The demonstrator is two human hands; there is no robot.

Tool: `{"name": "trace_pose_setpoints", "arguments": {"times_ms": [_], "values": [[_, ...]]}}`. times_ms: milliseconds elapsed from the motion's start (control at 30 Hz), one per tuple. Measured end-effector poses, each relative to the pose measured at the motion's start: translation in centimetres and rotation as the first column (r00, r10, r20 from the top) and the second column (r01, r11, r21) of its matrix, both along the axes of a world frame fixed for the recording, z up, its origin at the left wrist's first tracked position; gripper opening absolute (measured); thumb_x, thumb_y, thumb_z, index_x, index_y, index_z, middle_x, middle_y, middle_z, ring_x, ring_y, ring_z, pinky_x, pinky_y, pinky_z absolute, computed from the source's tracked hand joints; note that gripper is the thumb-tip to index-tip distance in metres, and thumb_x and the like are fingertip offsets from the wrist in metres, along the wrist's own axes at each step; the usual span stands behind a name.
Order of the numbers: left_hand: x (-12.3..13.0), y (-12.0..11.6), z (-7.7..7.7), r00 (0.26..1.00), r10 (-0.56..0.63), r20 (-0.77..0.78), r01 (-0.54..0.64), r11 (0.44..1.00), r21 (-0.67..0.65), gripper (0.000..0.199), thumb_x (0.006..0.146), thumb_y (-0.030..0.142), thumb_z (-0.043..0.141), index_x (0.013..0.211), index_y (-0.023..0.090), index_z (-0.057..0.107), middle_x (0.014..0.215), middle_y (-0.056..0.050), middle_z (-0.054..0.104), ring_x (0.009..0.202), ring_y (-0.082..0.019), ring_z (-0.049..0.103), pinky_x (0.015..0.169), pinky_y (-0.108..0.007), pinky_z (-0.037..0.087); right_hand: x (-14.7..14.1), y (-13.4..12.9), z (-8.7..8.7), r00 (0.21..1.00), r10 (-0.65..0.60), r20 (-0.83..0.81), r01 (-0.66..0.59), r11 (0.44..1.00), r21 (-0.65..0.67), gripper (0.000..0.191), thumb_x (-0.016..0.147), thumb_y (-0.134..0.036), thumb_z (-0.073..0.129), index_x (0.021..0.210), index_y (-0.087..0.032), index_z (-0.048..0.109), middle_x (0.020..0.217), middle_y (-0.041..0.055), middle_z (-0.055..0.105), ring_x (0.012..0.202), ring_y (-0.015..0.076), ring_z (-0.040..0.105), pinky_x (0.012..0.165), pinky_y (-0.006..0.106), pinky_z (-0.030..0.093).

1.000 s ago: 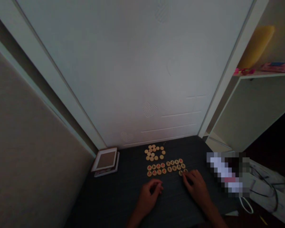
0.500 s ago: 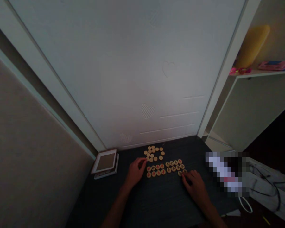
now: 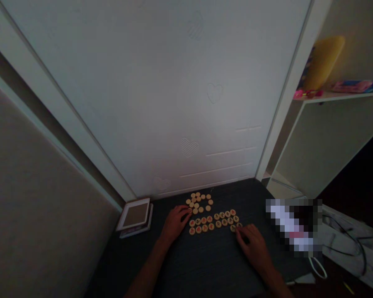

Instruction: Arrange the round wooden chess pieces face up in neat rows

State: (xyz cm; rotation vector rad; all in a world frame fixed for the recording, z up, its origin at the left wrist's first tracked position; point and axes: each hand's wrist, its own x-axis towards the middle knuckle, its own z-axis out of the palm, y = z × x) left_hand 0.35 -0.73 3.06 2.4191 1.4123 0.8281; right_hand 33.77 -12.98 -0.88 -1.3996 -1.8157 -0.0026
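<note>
Round wooden pieces lie on a dark table [image 3: 186, 265]. Several blank-looking pieces [image 3: 201, 210] form a loose cluster near the wall. Nearer to me, rows of pieces with red marks [image 3: 205, 228] sit beside rows with mostly dark marks [image 3: 224, 222]. My left hand [image 3: 175, 224] pinches a piece [image 3: 190, 211] at the cluster's lower left edge. At the right end of the rows, my right hand [image 3: 253, 243] has its thumb and fingers at a dark-marked piece [image 3: 239, 225], touching it on the table.
Stacked frames or boxes [image 3: 136, 215] lie at the table's left. A blurred, pixelated object [image 3: 286, 223] is at the right edge, near a white loop and cables [image 3: 342, 244]. A white panel [image 3: 161, 103] rises behind the table.
The whole view has shifted slightly. At the cluster, the piece at my left fingertips now appears tilted up with reddish marks showing. My right hand stays by the same pieces.
</note>
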Motion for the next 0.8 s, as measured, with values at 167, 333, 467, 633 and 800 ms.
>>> {"name": "trace_pose_setpoints", "arguments": {"times_ms": [167, 333, 467, 633, 800], "values": [[-1.2, -0.5, 0.0, 0.997, 0.049, -0.061, -0.048, 0.999, 0.014, 0.022, 0.096, 0.037, 0.057, 0.103, 0.028, 0.076, 0.121, -0.006, 0.073, 0.110, -0.031, 0.065, 0.100, -0.053, 0.043, -0.1, 0.2, -0.2, 1.000, -0.001, -0.011, 0.001, 1.000, 0.021, 0.015, 0.098, -0.027, 0.055, 0.094, -0.023, 0.069, 0.078, 0.0027, 0.068, 0.073, 0.0201, 0.063, 0.079, 0.037, 0.050], [-1.7, -0.7, 0.6, 0.995, 0.044, -0.088, -0.043, 0.999, 0.007, 0.019, 0.094, 0.034, 0.059, 0.104, 0.028, 0.075, 0.108, -0.003, 0.077, 0.101, -0.027, 0.068, 0.091, -0.044, 0.047, -0.2, 0.2, 0.1, 1.000, 0.015, -0.018, -0.014, 0.999, 0.031, 0.013, 0.097, -0.025, 0.057, 0.096, -0.024, 0.069, 0.077, 0.0019, 0.068, 0.072, 0.0203, 0.063, 0.078, 0.037, 0.050], [-1.7, -0.9, 0.9, 0.995, 0.047, -0.083, -0.047, 0.999, 0.002, 0.017, 0.090, 0.031, 0.063, 0.103, 0.026, 0.073, 0.105, -0.004, 0.076, 0.099, -0.027, 0.068, 0.089, -0.041, 0.049, -0.2, 0.0, 0.5, 0.999, 0.038, -0.035, -0.038, 0.999, 0.011, 0.012, 0.097, -0.024, 0.056, 0.096, -0.024, 0.068, 0.079, 0.0025, 0.068, 0.074, 0.0206, 0.063, 0.077, 0.037, 0.050], [-2.5, -1.7, 1.3, 0.997, 0.043, -0.058, -0.044, 0.999, -0.011, 0.020, 0.086, 0.025, 0.065, 0.105, 0.025, 0.072, 0.101, -0.005, 0.074, 0.093, -0.024, 0.069, 0.087, -0.038, 0.053, -0.2, -0.2, 0.8, 0.997, 0.067, -0.048, -0.067, 0.998, -0.003, 0.011, 0.097, -0.024, 0.056, 0.097, -0.023, 0.068, 0.082, 0.0033, 0.069, 0.076, 0.0215, 0.064, 0.077, 0.039, 0.052], [-2.5, -4.4, 3.1, 0.998, 0.004, 0.063, -0.002, 0.999, -0.035, 0.025, 0.087, 0.024, 0.064, 0.111, 0.027, 0.070, 0.108, -0.004, 0.071, 0.100, -0.023, 0.068, 0.092, -0.037, 0.054, -0.9, -0.6, 1.0, 0.989, 0.134, -0.062, -0.135, 0.991, -0.006, 0.013, 0.096, -0.022, 0.057, 0.103, -0.024, 0.068, 0.089, 0.0045, 0.072, 0.082, 0.0224, 0.067, 0.078, 0.039, 0.055]]}}
